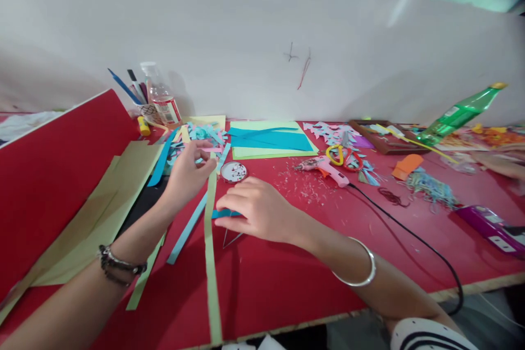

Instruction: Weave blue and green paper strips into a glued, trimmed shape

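A long pale-green paper strip [210, 262] runs from the table's front edge up to my left hand [191, 172]. My left fingers are curled together at its far end. My right hand [258, 210] is bent low over the table, right of that strip. A short blue paper piece [221, 213] shows between its thumb and forefinger, and a thin pale V-shaped piece [225, 241] sticks out below. What the right fingertips grip is partly hidden. Slanting on the table to the left is a light-blue paper strip [188, 229]. A small round dish [233, 171] stands just beyond my right hand.
Paper scraps [205, 134] are heaped behind my left hand, near a clear bottle [166, 104]. Blue sheets [270, 139] lie at the back. A pink glue gun [326, 168] with a black cable [406, 229] and scissors [336, 155] are right. Another person's hand [502, 164] is far right.
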The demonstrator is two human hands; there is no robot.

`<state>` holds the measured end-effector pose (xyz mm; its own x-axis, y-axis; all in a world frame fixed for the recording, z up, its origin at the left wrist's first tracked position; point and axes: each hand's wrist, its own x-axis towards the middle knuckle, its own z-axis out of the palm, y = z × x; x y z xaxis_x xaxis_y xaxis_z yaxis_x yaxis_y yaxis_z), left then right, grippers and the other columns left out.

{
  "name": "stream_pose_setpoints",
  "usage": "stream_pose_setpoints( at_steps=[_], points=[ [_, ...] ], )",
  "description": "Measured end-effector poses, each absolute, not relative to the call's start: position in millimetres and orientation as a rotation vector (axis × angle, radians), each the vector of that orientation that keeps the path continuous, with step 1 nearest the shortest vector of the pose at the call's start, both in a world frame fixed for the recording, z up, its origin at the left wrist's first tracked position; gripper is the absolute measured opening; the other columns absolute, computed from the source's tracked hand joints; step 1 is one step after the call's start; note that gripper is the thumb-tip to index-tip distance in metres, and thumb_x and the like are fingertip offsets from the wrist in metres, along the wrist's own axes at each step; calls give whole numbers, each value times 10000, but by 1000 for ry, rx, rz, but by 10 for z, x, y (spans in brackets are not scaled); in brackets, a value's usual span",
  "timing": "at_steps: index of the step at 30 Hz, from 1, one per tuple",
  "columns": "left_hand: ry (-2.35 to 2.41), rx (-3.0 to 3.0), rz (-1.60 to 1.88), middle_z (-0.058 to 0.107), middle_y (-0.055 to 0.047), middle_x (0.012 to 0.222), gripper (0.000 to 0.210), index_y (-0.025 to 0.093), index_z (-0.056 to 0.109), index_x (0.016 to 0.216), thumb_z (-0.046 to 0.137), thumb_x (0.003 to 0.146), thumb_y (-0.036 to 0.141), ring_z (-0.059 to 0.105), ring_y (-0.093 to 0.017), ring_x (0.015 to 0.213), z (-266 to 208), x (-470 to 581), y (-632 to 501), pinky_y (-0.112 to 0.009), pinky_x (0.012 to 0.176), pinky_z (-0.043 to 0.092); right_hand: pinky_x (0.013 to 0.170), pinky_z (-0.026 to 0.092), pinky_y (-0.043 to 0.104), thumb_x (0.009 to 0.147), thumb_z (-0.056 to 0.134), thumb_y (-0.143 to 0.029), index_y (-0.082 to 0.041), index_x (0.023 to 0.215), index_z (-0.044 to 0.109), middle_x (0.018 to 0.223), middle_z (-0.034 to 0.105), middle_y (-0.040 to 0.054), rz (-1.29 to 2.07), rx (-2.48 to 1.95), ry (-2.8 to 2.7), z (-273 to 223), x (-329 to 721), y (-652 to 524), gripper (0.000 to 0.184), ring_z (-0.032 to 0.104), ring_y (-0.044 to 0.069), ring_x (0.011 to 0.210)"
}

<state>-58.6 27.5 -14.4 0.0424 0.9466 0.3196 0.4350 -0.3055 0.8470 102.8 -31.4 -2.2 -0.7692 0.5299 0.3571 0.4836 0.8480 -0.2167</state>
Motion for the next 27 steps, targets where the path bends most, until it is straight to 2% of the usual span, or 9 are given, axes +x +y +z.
stream_pose_setpoints(
  at_steps=[3, 6, 9, 14, 16, 18, 21, 24, 27],
  points=[
    [1365, 1655, 1299, 439, 50, 621, 252, 167, 480, 932, 507, 687, 219, 459, -87, 511, -221, -518, 317, -192, 467, 357, 702, 380, 279, 794, 454, -547, -151, 978, 554, 847, 627, 60, 381, -936, -2546, -20, 1047, -458, 448, 560, 167, 787],
    [1277, 1479, 1386, 408, 61, 583, 219, 176, 482, 895, 501, 677, 185, 439, -77, 464, -213, -397, 332, -183, 428, 341, 725, 412, 340, 742, 474, -601, -149, 976, 526, 910, 612, 96, 526, -1136, -2428, -126, 987, -525, 511, 562, 225, 852],
    [1127, 1315, 1427, 394, 72, 558, 219, 191, 478, 903, 504, 686, 181, 435, -68, 423, -118, -287, 298, -175, 399, 338, 742, 428, 345, 752, 520, -520, -163, 1000, 461, 957, 585, 92, 788, -1184, -2155, -295, 940, -446, 439, 559, 215, 881],
    [954, 1063, 1433, 402, 89, 544, 195, 189, 464, 874, 521, 690, 163, 427, -39, 397, 113, -214, 186, -180, 463, 433, 807, 427, 302, 690, 645, -336, -229, 945, 314, 1016, 551, 51, 1397, -854, -1599, -448, 943, -257, 431, 540, 151, 964],
    [916, 1030, 1410, 414, 88, 553, 202, 186, 463, 877, 537, 690, 166, 431, -37, 408, 164, -215, 155, -182, 482, 449, 821, 422, 315, 677, 662, -308, -246, 920, 280, 911, 579, 8, 1626, -686, -1461, -420, 942, -249, 457, 565, 136, 910],
    [897, 1029, 1408, 418, 84, 568, 215, 188, 463, 892, 548, 695, 185, 451, -43, 432, 175, -229, 141, -188, 497, 455, 773, 435, 300, 686, 656, -305, -242, 910, 300, 743, 576, -40, 1818, -541, -1367, -365, 942, -266, 425, 581, 113, 745],
    [896, 1085, 1443, 424, 76, 613, 237, 203, 460, 919, 552, 702, 222, 464, -50, 472, 133, -273, 134, -207, 537, 464, 641, 437, 246, 718, 618, -304, -223, 883, 372, 548, 468, -99, 1963, -508, -1218, -290, 977, -278, 307, 454, 58, 478],
    [911, 1157, 1502, 425, 67, 663, 257, 215, 464, 942, 556, 704, 236, 451, -49, 502, 61, -330, 113, -186, 519, 435, 588, 428, 224, 763, 549, -298, -224, 864, 396, 501, 371, -125, 1930, -550, -1075, -261, 1076, -251, 198, 285, 29, 372],
    [1000, 1269, 1521, 427, 56, 682, 264, 218, 473, 967, 555, 717, 245, 444, -54, 525, -26, -390, 62, -167, 497, 401, 583, 425, 220, 759, 540, -302, -225, 810, 384, 554, 384, -113, 1831, -561, -1065, -260, 1207, -226, 181, 234, 15, 374]
  ],
)
